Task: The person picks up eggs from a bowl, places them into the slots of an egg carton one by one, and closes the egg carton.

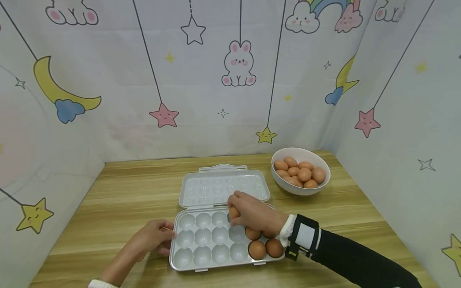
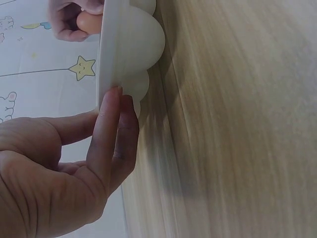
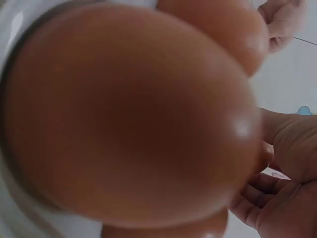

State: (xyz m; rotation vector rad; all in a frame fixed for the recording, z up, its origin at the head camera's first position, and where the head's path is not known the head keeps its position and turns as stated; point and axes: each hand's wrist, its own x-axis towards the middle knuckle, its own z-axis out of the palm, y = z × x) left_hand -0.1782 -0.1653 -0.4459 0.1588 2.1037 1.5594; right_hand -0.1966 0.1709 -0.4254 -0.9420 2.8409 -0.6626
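Observation:
A white plastic egg carton (image 1: 203,237) lies opened flat, its lid (image 1: 216,180) folded back behind it. My left hand (image 1: 153,239) pinches the carton's left edge, thumb above and fingers against the underside, as the left wrist view shows. My right hand (image 1: 255,210) holds a brown egg (image 1: 234,213) at a back-row cup, right of the middle. Whether the egg touches the cup cannot be told. Several brown eggs (image 1: 257,250) sit in the right-hand columns, partly covered by the right wrist. One seated egg (image 3: 133,119) fills most of the right wrist view.
A white bowl (image 1: 300,192) heaped with brown eggs (image 1: 304,174) stands at the back right of the wooden table (image 1: 137,192). Behind and beside the table hangs a white cloth (image 1: 201,80) printed with stars, moons and rabbits. A black strap (image 1: 306,236) circles the right wrist.

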